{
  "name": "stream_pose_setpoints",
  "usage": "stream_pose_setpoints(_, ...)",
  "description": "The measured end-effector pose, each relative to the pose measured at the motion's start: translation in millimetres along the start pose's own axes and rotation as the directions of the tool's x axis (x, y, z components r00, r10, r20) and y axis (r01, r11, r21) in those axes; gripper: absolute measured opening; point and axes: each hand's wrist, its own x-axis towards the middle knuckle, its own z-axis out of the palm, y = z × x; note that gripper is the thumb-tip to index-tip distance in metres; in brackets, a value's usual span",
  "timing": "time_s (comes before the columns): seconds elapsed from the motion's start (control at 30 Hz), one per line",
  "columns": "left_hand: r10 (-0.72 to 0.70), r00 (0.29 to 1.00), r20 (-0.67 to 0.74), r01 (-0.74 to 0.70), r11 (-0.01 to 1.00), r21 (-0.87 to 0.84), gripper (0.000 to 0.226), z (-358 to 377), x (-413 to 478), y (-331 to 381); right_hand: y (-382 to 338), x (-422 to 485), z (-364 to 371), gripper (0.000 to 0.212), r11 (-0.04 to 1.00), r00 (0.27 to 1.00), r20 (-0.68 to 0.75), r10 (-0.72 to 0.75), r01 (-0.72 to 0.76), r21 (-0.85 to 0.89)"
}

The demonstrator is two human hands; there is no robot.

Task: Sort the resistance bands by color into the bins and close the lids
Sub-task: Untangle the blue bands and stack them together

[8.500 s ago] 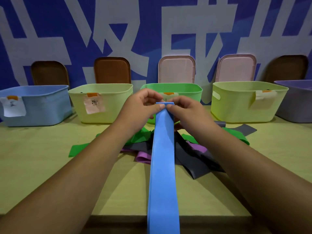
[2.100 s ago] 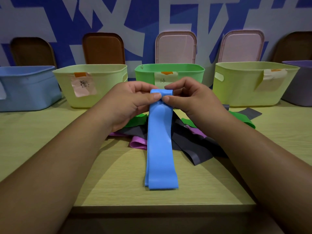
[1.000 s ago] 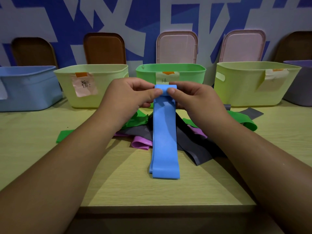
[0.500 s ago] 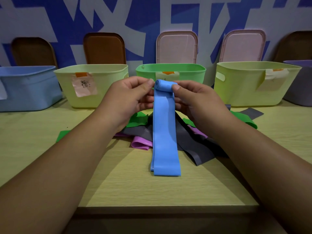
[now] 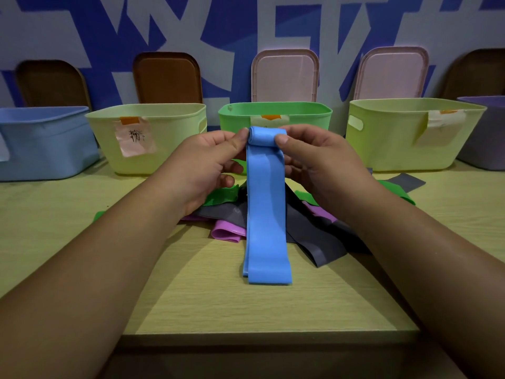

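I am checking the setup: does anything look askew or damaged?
Yes. The paper label on the right yellow-green bin looks crumpled and partly peeled off, so its writing cannot be read.

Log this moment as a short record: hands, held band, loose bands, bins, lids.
held: blue rubber resistance band, top rolled, lower end on wooden table
left hand: pinches roll's left end
right hand: pinches roll's right end
loose: pile of green, grey and purple rubber bands behind it
bins: five open plastic bins in a row
lids: five plastic lids propped against wall, none fitted
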Motion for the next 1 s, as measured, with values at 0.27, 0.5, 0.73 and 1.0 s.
stream_pose_setpoints(0.27,-0.031,0.997,0.078,0.035,0.998,-0.057,0.038,7.9,-5.7,5.9,2.9,4.2,-6.2,0.02,0.997,0.998,0.006,-0.062,0.062,-0.049)
stream_pose_setpoints(0.5,0.015,0.995,0.102,-0.012,1.0,-0.027,0.042,6.4,-8.8,8.8,6.4,5.8,-8.8,0.028,0.988,0.993,0.033,-0.11,0.113,-0.109)
stream_pose_setpoints(0.73,0.052,0.995,0.082,-0.044,0.995,-0.09,0.027,6.1,-11.3,10.3,2.2,0.7,-4.3,0.021,0.999,0.998,0.056,-0.033,0.035,-0.031)
stream_pose_setpoints(1.0,0.083,0.992,0.095,-0.074,0.992,-0.098,0.032,4.4,-11.1,11.3,1.2,-2.8,-0.1,0.023,0.986,1.0,-0.002,0.0,0.0,-0.166)
